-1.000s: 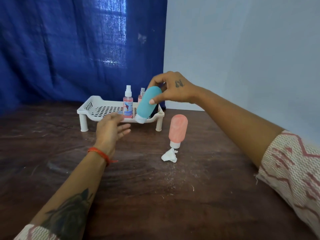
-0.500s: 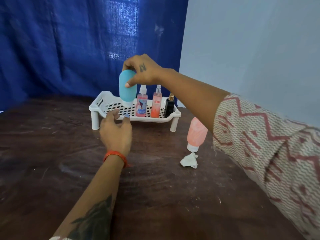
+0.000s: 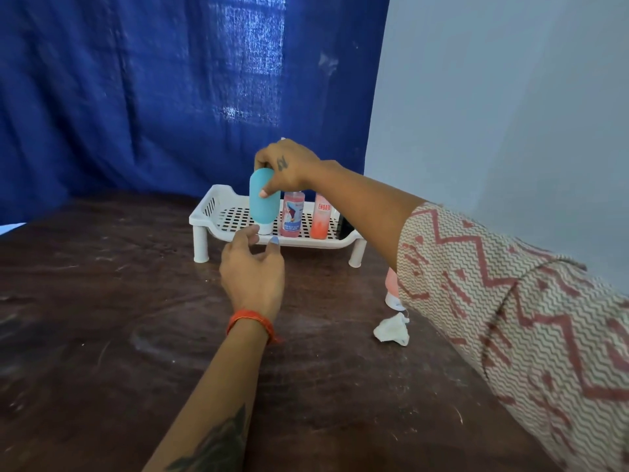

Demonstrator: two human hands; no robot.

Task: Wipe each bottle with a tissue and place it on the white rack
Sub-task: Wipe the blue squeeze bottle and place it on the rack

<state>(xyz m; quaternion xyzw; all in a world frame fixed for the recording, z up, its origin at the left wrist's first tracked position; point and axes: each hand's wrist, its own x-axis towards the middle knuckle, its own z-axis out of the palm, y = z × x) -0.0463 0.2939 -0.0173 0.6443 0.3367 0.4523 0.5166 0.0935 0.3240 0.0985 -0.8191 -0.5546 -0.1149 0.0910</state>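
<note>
My right hand (image 3: 289,165) grips the top of a teal squeeze bottle (image 3: 262,202), which stands cap-down on the white rack (image 3: 218,212), left of a pink spray bottle (image 3: 292,218) and an orange-pink spray bottle (image 3: 321,218). A black bottle (image 3: 345,224) is mostly hidden behind my right forearm. My left hand (image 3: 253,267) hovers open at the rack's front edge, fingertips near the teal bottle's white cap. A pink squeeze bottle (image 3: 391,284) stands on the table, half hidden by my sleeve. A crumpled white tissue (image 3: 391,330) lies beside it.
The dark brown wooden table (image 3: 102,335) carries the rack near its far side. A blue curtain (image 3: 153,97) hangs behind, and a pale wall (image 3: 510,114) fills the right. The rack's left half holds no bottles.
My right hand carried the teal bottle leftward over the rack and lowered it until its cap rests on the grid. My left hand stayed at the rack's front edge.
</note>
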